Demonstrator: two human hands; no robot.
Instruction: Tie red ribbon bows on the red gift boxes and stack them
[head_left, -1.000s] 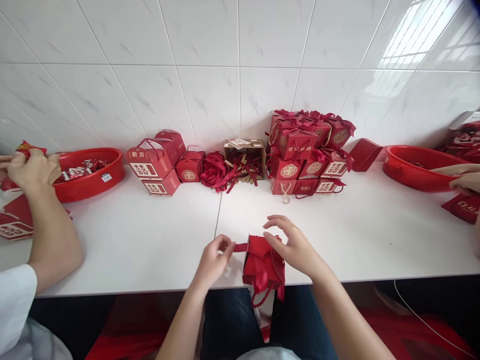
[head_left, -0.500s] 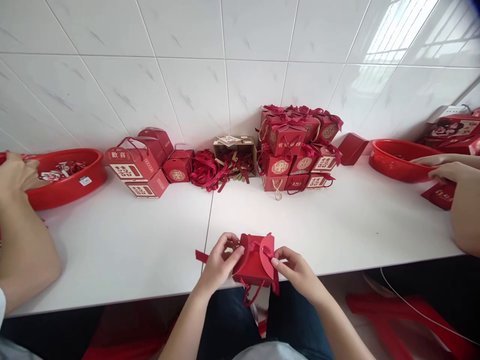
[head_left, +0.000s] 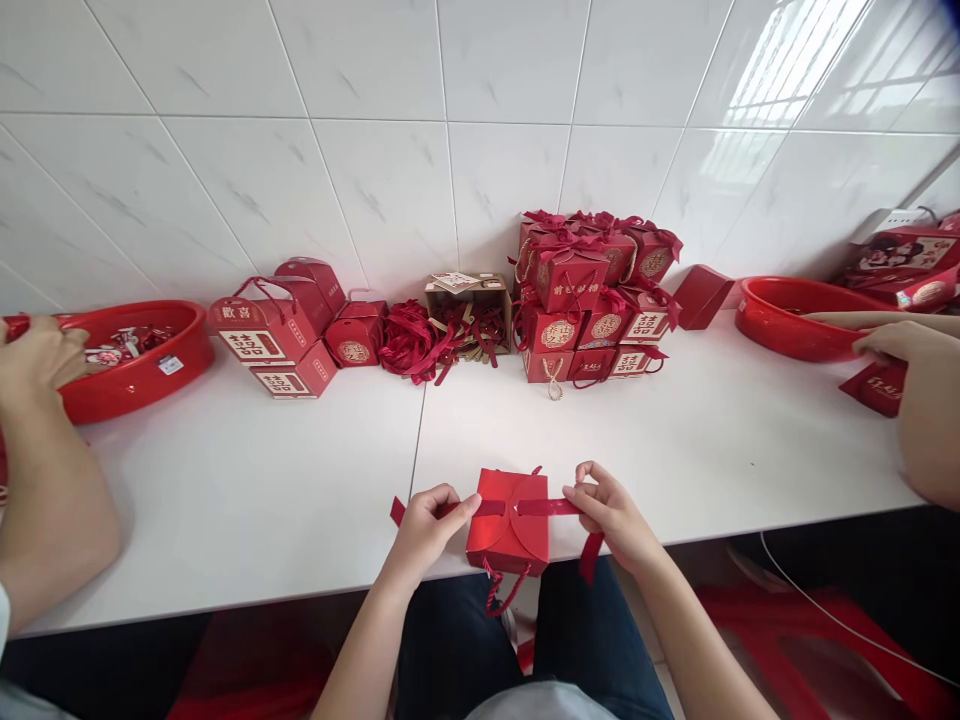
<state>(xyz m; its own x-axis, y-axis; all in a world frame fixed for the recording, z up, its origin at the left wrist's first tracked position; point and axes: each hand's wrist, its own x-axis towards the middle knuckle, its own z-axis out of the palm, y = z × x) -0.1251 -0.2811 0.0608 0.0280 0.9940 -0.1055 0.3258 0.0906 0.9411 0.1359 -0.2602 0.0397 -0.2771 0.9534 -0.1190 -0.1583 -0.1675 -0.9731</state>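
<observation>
A small red gift box (head_left: pixel 507 545) lies at the table's front edge, its rounded top flaps folded shut. A dark red ribbon (head_left: pixel 551 508) threads through slots in the flaps and stretches out to both sides. My left hand (head_left: pixel 431 520) pinches the ribbon's left part close to the box, with a tail poking out beyond the fingers. My right hand (head_left: pixel 604 505) pinches the right part, and its loose end hangs below. A twisted red cord handle (head_left: pixel 504 600) droops over the table edge from the front of the box.
On the white table (head_left: pixel 337 480) stand stacked ribboned boxes (head_left: pixel 562 330), other red boxes (head_left: pixel 262 330), a ribbon bundle (head_left: pixel 411 338) and a cardboard box (head_left: pixel 487 290) of ribbon pieces. Red basins (head_left: pixel 142 385) (head_left: pixel 795 320) flank them. Co-workers' arms reach in left (head_left: pixel 60 450) and right (head_left: pixel 922 400).
The flaps have closed down flat over the box. My right hand has moved right and slightly up, drawing the ribbon out straight. My left hand has shifted slightly left.
</observation>
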